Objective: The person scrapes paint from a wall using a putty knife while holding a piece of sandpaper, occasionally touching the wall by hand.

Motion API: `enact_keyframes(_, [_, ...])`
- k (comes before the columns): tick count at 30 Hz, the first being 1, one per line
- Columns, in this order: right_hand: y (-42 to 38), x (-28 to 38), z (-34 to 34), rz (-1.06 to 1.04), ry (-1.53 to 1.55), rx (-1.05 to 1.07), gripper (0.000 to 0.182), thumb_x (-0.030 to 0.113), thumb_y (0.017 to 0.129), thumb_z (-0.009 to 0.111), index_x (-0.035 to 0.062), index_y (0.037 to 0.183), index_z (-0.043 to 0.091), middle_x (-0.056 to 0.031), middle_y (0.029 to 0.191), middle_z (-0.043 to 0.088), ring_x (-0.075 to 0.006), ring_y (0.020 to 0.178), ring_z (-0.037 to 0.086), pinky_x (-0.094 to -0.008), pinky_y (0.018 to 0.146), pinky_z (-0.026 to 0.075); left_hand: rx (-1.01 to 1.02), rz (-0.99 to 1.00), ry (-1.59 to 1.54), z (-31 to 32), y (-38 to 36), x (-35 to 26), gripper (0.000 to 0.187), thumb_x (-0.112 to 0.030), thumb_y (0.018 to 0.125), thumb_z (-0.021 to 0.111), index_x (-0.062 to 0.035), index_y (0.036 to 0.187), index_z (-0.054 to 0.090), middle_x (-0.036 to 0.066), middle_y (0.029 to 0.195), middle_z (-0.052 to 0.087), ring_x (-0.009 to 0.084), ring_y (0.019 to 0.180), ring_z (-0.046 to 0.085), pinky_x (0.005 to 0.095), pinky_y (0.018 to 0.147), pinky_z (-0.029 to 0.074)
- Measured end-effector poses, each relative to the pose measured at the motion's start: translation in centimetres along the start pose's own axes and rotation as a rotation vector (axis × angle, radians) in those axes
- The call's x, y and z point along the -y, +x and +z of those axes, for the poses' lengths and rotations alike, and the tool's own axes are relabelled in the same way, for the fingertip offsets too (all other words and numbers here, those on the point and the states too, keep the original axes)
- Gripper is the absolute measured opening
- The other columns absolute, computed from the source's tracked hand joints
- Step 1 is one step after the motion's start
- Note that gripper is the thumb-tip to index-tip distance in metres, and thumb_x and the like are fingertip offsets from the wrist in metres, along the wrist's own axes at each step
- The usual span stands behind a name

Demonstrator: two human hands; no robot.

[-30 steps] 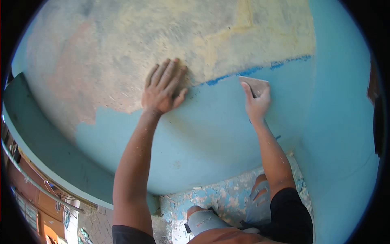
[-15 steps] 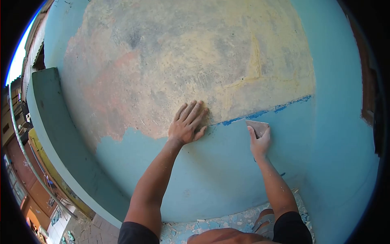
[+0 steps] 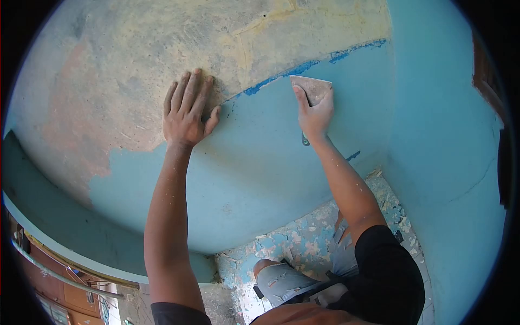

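Observation:
My right hand (image 3: 316,115) grips a putty knife (image 3: 312,88), thumb and fingers pressed along its dusty, wide blade. The tip of its handle pokes out below the wrist. The blade's straight edge is close to a strip of darker blue paint (image 3: 271,81) that borders the scraped area. To the left, my left hand (image 3: 187,116) lies flat with fingers spread across the bare, yellowish-grey plaster (image 3: 135,70). Its thumb reaches toward the edge of the light-blue paint (image 3: 254,162), which covers the lower wall.
Paint flakes (image 3: 303,238) litter the floor at the wall's foot, around my knees in torn jeans (image 3: 281,281). A curved low ledge (image 3: 70,233) runs along the left. At the right, a second blue wall (image 3: 439,135) meets this one, with a brown wooden frame (image 3: 482,76) on it.
The view has tilted down and shifted right, showing more of the floor and my legs. The putty knife's blade now sits slightly below the dark-blue strip. My left hand remains flat on the wall.

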State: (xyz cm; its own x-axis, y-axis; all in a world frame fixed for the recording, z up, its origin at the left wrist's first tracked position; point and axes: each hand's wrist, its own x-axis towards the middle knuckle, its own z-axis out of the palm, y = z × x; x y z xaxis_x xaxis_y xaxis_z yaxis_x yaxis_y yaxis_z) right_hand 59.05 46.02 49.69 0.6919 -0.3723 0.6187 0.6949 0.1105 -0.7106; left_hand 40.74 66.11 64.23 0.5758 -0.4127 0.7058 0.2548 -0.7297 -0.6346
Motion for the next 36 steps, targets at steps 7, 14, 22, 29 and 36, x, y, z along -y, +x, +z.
enact_keyframes(7, [1.0,0.1,-0.5,-0.063,0.095,-0.007,0.063,0.05,0.087,0.083,-0.0018,0.111,0.057,-0.017,0.097,0.07,-0.0314,0.086,0.071,-0.0404,0.075,0.057,-0.05,0.005,0.05,0.5,-0.1,0.0,0.057,-0.051,0.096,0.057,-0.0305,0.149,0.057,0.0,0.159,0.05,0.022,0.147,0.045,0.0435,0.125,0.032])
enact_keyframes(14, [0.3,0.8,0.1,0.078,0.164,-0.038,0.061,0.047,0.087,0.084,-0.0026,0.112,0.058,-0.0162,0.099,0.071,-0.029,0.087,0.071,-0.0396,0.074,0.057,-0.091,0.022,0.062,0.8,-0.2,0.1,0.054,-0.051,0.097,0.056,-0.0309,0.147,0.059,0.001,0.158,0.051,0.0218,0.146,0.047,0.0429,0.124,0.033])
enact_keyframes(22, [0.4,0.6,0.3,-0.054,0.145,-0.018,0.06,0.049,0.087,0.083,-0.0023,0.106,0.057,-0.0159,0.091,0.071,-0.0292,0.082,0.072,-0.0385,0.071,0.057,-0.112,0.045,0.066,0.8,0.0,0.2,0.054,-0.051,0.097,0.056,-0.0264,0.145,0.062,0.004,0.155,0.055,0.0241,0.144,0.049,0.0421,0.123,0.032])
enact_keyframes(29, [0.5,0.2,0.5,0.0,0.073,-0.014,0.061,0.05,0.087,0.083,-0.0019,0.105,0.057,-0.0155,0.09,0.071,-0.0297,0.08,0.072,-0.0384,0.07,0.057,-0.108,0.024,0.073,0.8,-0.1,0.1,0.053,-0.052,0.096,0.057,-0.0304,0.145,0.062,0.001,0.155,0.055,0.022,0.143,0.05,0.0426,0.122,0.035])
enact_keyframes(36, [0.4,0.1,0.7,-0.096,0.072,-0.007,0.061,0.048,0.087,0.083,-0.0029,0.107,0.058,-0.0158,0.09,0.072,-0.0292,0.08,0.073,-0.039,0.071,0.058,-0.102,0.025,0.068,0.8,0.0,0.1,0.053,-0.053,0.097,0.056,-0.0309,0.145,0.061,0.001,0.155,0.054,0.0216,0.144,0.049,0.0426,0.123,0.034])
